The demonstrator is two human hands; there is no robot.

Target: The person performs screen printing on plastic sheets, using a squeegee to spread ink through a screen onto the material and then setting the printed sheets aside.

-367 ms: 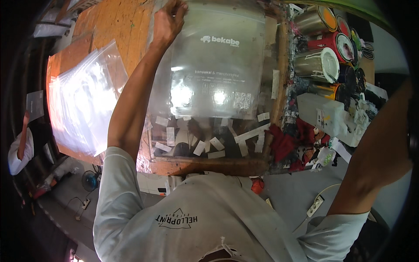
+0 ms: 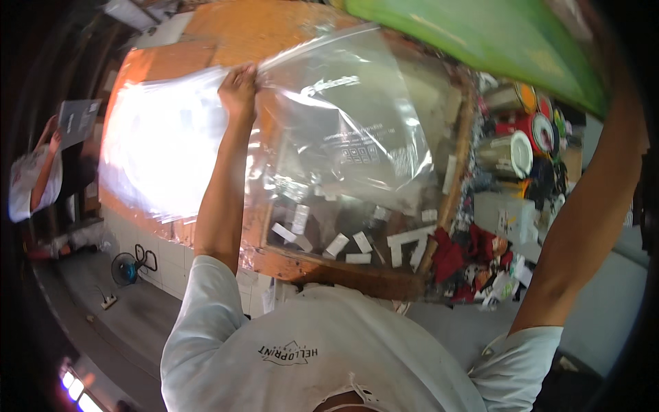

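Observation:
A clear plastic bag (image 2: 371, 103) with white print hangs tilted over the glass inset of the wooden table, its top edge slanting up to the right. My left hand (image 2: 239, 90) is closed on the bag's upper left corner. To the left of that hand lies a pile of clear plastic bags (image 2: 165, 144), bright with glare. My right forearm (image 2: 590, 213) stretches up along the right side, and the hand itself is lost past the dark rim. Beside that arm, a translucent green screen (image 2: 480, 44) slants across the upper right.
Small white tape pieces (image 2: 336, 244) dot the glass. Along the table's right side are paint cans (image 2: 504, 154), red rags (image 2: 456, 254) and a white plastic jug (image 2: 504, 216). At far left another person (image 2: 38, 172) holds a grey sheet (image 2: 77, 123). A fan (image 2: 125, 269) stands below.
My left hand has drawn the printed bag's corner left and toward me, lifting and tilting the bag off the glass. The view has shifted, and more of the green screen shows at the upper right.

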